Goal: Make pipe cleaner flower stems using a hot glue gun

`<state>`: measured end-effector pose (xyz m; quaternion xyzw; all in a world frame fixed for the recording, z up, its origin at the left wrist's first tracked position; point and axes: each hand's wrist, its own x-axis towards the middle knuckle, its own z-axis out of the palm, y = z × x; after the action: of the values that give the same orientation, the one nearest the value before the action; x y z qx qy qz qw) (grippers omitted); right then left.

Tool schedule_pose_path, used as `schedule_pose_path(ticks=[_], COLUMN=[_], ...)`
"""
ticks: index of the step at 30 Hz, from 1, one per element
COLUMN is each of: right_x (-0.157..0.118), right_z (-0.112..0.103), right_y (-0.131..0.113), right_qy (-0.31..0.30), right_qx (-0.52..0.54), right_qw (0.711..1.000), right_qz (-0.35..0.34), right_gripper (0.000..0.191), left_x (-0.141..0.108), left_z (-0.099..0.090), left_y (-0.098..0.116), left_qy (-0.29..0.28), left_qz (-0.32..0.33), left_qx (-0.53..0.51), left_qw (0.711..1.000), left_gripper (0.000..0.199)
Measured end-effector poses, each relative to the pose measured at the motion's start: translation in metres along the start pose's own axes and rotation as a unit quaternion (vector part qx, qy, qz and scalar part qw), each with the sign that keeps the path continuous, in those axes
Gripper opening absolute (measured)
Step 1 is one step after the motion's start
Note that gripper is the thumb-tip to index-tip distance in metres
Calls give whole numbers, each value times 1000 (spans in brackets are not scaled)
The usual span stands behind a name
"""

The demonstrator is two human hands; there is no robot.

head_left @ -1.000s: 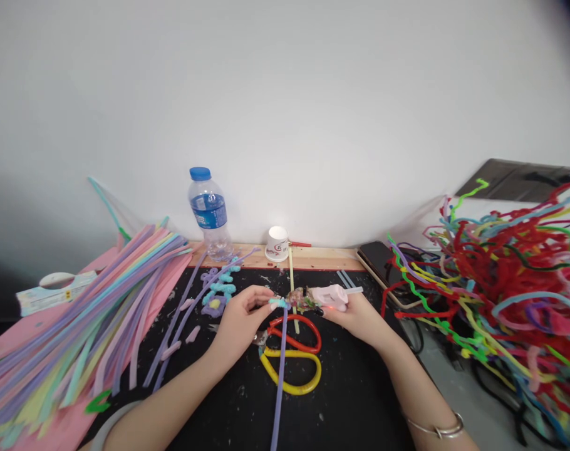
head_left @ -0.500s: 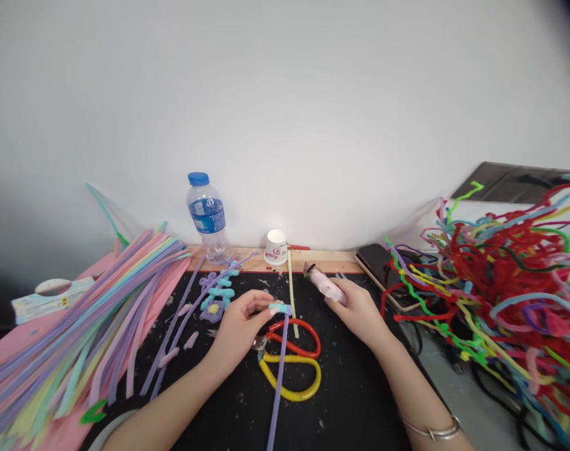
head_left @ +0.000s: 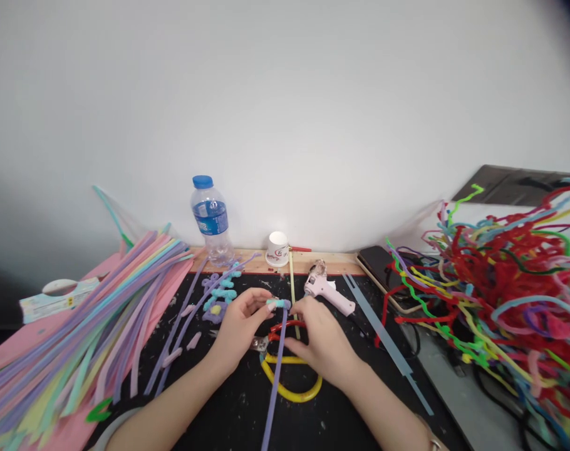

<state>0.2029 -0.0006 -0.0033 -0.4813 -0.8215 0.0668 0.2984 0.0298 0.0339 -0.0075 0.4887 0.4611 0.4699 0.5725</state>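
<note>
My left hand (head_left: 242,319) is closed in a pinch on a pipe cleaner (head_left: 276,376). Its top is a short turquoise coiled piece with a purple end, and a long purple length hangs from it toward me. My right hand (head_left: 320,338) has come up beside the purple end, its thumb apart from the fingers; whether the fingertips touch the pipe cleaner is hard to see. Beneath both hands lie scissors (head_left: 294,396) with one red and one yellow handle. A pale pink glue gun (head_left: 332,294) rests on the black mat behind my right hand.
Pastel pipe cleaners (head_left: 101,326) are heaped at left, and tangled colourful ones (head_left: 510,282) at right. A water bottle (head_left: 212,219) and a paper cup (head_left: 278,249) stand by the wall. Turquoise and purple twisted pieces (head_left: 222,294) and a phone (head_left: 383,272) lie on the table.
My right hand has put the glue gun down on the mat and moved left to the pipe cleaner. My left hand keeps its pinch in nearly the same place.
</note>
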Motion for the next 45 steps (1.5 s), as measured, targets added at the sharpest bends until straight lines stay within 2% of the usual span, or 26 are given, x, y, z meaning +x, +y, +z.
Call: schedule_pose_path(ticks=[3,7,11,15,22,24,26,28,30,34,39,45], right_x=[0,-1,-3,-5,-9,-9,-9,-10,-9,-8,-6,-4], right_z=[8,8,7,11,17,18,18,17,16,14,13,11], right_y=[-8,-6,-3,2,6,5,5,4,3,1,-1,-1], right_qy=[-24,-20,21,69,122,139,150,144,130,116,96,104], right_qx=[-11,33,57,80,98,94,92,88,79,72,94,123], right_qw=[999,999,998,994,987,985,983,984,986,987,988,985], right_qz=[-33,-26,-25,-3,-42,-45,-49,-56,-65,-87,-81,-69], right_gripper=[21,18,24,23,23,24,24,24,23,21,19,20], left_x=[0,2,2,1,1,1,0,-1,-1,-2,-2,-4], left_z=[-1,-1,-1,-1,2,2,2,2,2,2,2,2], left_y=[-1,-4,-5,-4,0,-1,-1,0,0,0,-1,1], left_qy=[-14,-13,-14,-10,36,18,-22,-58,-69,-57,-46,-37], left_qz=[21,42,44,48,9,-6,-9,-3,1,2,12,28], left_qx=[18,41,47,48,-23,-24,-13,-1,6,17,48,74], left_qw=[1000,998,998,998,999,1000,1000,998,998,998,998,996], left_gripper=[16,13,14,14,25,26,25,27,30,28,26,22])
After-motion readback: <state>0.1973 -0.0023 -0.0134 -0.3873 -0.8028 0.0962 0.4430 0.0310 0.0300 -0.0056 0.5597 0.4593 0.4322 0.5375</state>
